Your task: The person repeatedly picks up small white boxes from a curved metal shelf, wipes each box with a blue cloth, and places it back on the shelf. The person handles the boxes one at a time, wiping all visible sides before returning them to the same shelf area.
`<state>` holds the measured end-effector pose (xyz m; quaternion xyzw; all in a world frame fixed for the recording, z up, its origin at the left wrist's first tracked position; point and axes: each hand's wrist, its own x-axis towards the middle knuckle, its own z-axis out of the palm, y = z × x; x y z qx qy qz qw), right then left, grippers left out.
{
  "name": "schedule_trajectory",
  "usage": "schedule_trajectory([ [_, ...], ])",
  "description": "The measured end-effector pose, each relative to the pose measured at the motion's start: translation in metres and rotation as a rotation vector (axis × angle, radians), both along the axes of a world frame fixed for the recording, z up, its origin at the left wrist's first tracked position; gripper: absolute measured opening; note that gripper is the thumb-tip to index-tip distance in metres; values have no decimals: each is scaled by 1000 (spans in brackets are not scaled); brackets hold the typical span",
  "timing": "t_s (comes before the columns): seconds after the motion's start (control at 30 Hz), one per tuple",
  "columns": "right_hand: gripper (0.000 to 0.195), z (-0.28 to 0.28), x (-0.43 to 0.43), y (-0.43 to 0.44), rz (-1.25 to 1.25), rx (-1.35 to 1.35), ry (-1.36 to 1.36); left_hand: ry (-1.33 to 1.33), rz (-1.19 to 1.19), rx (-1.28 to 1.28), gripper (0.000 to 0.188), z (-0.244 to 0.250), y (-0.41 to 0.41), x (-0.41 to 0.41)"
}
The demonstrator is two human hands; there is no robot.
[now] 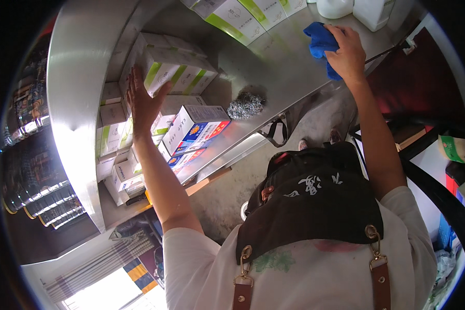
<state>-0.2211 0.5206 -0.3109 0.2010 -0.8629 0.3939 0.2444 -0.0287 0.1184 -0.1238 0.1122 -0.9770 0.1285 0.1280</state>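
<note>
My right hand (345, 52) grips a blue cloth (318, 40) over the front part of a stainless steel shelf (286, 69). Its lower end hangs near the shelf's front edge. On the other side, my left hand (145, 102) is spread with thumb apart, holding nothing. It is beside stacked white cartons with green stripes (178, 71); whether the palm touches them I cannot tell. Between my hands lies a silvery steel wool scourer (246, 106). White, blue and red printed boxes (197, 128) are piled to its left, near the edge.
More green-and-white cartons (244, 19) stand at the back, with white plastic jugs (373, 13) at the far right. Packed jars or cans (27, 104) fill a space at left. A dark strap (278, 133) hangs below the shelf edge. A black frame (438, 190) is at my right.
</note>
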Motion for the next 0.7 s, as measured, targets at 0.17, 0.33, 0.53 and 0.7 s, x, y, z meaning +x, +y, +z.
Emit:
schedule_trajectory([
  [0.17,60,3,3,2,24,-8,-26,113,-19,28,87,-13,-1,-1],
  [0.33,61,2,2,0,25,-20,31,39,-1,-45,79,2,2,2],
  [0.53,60,-8,-6,5,15,-4,73,55,-55,8,85,0,-1,-7],
  [0.7,61,-4,-4,2,23,-25,41,116,-64,-74,93,-5,-6,0],
])
